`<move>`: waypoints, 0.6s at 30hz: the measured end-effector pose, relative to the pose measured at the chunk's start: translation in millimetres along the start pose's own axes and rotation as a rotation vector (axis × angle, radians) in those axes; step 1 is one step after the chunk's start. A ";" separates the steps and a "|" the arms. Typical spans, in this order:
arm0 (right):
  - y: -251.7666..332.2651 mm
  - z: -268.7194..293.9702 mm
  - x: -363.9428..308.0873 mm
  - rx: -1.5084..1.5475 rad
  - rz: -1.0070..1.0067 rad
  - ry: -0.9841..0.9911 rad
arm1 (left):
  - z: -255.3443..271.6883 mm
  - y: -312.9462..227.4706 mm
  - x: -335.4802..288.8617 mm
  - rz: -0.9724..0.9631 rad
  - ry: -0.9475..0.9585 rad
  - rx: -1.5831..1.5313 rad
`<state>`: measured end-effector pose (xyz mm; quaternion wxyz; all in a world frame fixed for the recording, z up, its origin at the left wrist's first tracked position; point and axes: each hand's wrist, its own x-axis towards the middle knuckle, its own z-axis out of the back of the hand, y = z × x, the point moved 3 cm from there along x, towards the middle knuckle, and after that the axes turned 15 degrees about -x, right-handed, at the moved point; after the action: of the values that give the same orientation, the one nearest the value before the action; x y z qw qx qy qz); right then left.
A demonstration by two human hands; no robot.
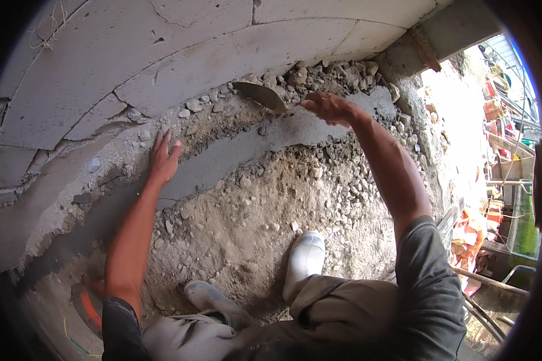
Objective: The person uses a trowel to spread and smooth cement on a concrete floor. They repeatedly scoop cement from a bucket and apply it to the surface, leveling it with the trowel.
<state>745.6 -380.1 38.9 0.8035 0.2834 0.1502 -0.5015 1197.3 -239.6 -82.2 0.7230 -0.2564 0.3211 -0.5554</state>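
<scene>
The trowel (260, 95) has a broad, dull grey-brown blade, tilted, with its tip directed left, at the far edge of the mortar strip (223, 162). The strip is grey, smooth-topped and ragged-edged, running diagonally from lower left to upper right.

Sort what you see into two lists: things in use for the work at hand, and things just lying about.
In use, it seems:
trowel, in the right hand
grey mortar strip, near the left hand

Probably lying about:
loose stones
long pole, far right
</scene>
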 end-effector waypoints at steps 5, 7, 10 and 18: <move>-79.0 38.7 -38.1 -0.120 -0.331 -0.128 | 30.1 30.4 -14.0 -0.127 -0.106 0.177; -87.6 50.3 -54.7 -0.048 -0.480 -0.163 | 38.0 37.4 -23.0 -0.144 -0.140 0.279; -54.7 46.2 -50.7 -0.047 -0.278 -0.065 | 31.1 30.2 -28.4 -0.122 -0.109 0.238; 27.0 11.4 27.3 -0.255 0.126 -0.003 | -0.5 -9.1 -4.4 -0.072 -0.103 0.008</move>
<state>781.5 -397.6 41.9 0.8631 0.1871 0.1936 -0.4274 1190.4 -237.6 -75.2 0.7191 -0.2932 0.2720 -0.5683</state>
